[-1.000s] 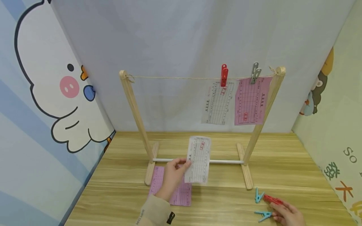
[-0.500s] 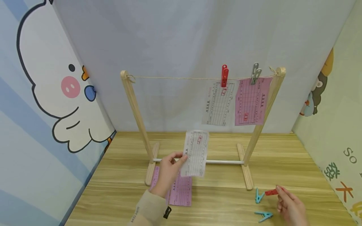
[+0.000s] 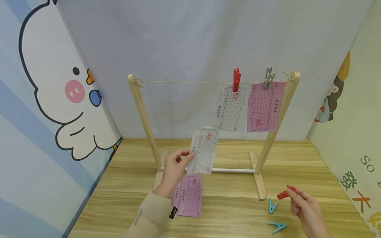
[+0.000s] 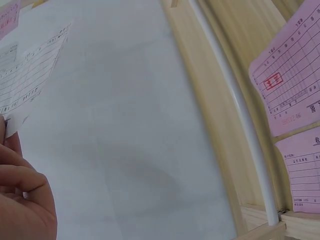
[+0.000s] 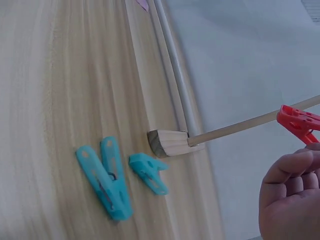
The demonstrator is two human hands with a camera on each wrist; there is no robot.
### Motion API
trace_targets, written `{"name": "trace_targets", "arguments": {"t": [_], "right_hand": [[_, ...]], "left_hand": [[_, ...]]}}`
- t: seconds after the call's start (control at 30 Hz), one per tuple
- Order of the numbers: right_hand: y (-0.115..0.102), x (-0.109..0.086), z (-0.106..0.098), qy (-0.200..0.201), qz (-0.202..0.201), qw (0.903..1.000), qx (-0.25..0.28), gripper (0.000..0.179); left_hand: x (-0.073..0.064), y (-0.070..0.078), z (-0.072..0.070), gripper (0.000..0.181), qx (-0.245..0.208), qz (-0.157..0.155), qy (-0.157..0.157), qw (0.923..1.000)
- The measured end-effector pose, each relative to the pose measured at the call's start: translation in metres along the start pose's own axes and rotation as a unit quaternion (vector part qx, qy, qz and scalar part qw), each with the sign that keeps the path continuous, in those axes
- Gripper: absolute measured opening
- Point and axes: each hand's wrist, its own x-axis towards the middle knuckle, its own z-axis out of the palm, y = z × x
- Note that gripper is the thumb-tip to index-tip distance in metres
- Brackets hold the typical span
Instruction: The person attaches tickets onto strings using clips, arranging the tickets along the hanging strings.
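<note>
My left hand [image 3: 175, 168] pinches a white printed slip [image 3: 203, 151] by its left edge, thumb in front, and the slip overlaps the rack's lower white rod in the head view. Between the thumb and fingers of my right hand [image 3: 306, 206] is a red clothespin [image 3: 286, 192], raised over the table at the right. Two turquoise clothespins [image 3: 277, 227] lie on the wood just left of that hand. On the string [image 3: 178, 82] above, a red clothespin [image 3: 236, 80] holds another white slip [image 3: 231, 109], and a grey clothespin [image 3: 269, 78] holds a pink slip [image 3: 266, 107].
The wooden rack [image 3: 143, 122] stands on the table [image 3: 226, 211], its two posts joined by a white rod [image 3: 235, 170] low down. Pink slips [image 3: 190, 196] lie near its left foot, partly behind my left forearm. A grey-white cloth [image 3: 178, 43] hangs behind.
My left hand has lifted the white slip upward and slightly left, toward the string. My right hand has raised the red clothespin away from the turquoise ones.
</note>
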Motion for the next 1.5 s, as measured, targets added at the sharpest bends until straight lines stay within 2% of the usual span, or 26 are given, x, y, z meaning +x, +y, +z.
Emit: {"name": "trace_targets", "arguments": {"t": [0.07, 0.17, 0.43, 0.6, 0.83, 1.0, 1.33, 1.5], "right_hand": [[-0.006, 0.001, 0.004, 0.001, 0.001, 1.0, -0.007, 0.028], [-0.015, 0.002, 0.009, -0.003, -0.012, 0.9999, -0.011, 0.028], [-0.041, 0.007, 0.023, -0.039, -0.09, 0.9949, -0.024, 0.031], [-0.055, 0.01, 0.033, -0.048, -0.123, 0.9907, -0.034, 0.031], [-0.073, 0.012, 0.045, -0.056, -0.14, 0.9873, -0.048, 0.029], [-0.087, 0.015, 0.056, -0.067, -0.168, 0.9821, -0.052, 0.03], [-0.122, 0.021, 0.081, -0.073, -0.228, 0.9687, -0.064, 0.028], [-0.139, 0.023, 0.092, -0.071, -0.242, 0.9657, -0.063, 0.025]], "left_hand": [[0.003, 0.003, -0.001, 0.023, 0.001, 0.02, 0.01, 0.9997], [0.008, 0.007, -0.002, 0.021, 0.006, 0.034, 0.022, 0.9992], [0.017, 0.023, -0.007, 0.022, -0.007, 0.035, 0.033, 0.9988], [0.022, 0.033, -0.01, 0.024, -0.027, 0.038, 0.031, 0.9984], [0.026, 0.044, -0.009, 0.025, -0.048, 0.037, 0.028, 0.9978], [0.026, 0.05, -0.008, 0.025, -0.059, 0.033, 0.023, 0.9974], [0.033, 0.061, -0.009, 0.023, -0.072, 0.061, 0.02, 0.9953], [0.037, 0.065, -0.009, 0.023, -0.071, 0.072, 0.018, 0.9947]]}}
